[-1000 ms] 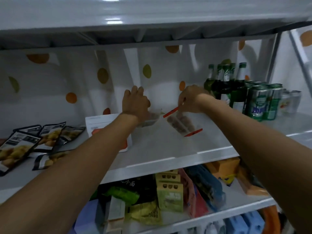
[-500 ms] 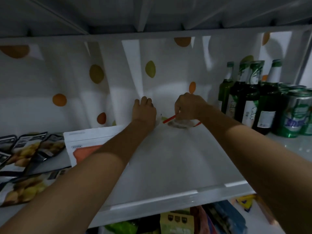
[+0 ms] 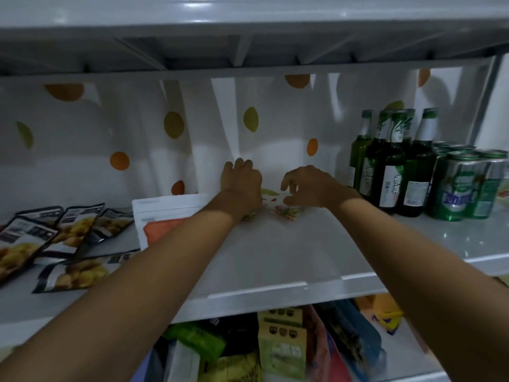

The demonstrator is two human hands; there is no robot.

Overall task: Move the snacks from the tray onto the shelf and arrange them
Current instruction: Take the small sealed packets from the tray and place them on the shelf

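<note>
Shelf [image 3: 275,257]: R hand [image 3: 308,186] on snack pkt [image 3: 286,212]

Dim shelf interior, glare on the upper shelf edge [image 3: 192,6], soft blur, wide-angle bending at edges

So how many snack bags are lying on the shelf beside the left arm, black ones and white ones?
Black bags: 5
White bag: 1
Total: 6

Two bare, slender forearms run to bare wrists, the left grip [image 3: 242,181] and right grip [image 3: 309,186] bare-fingered too.
</note>
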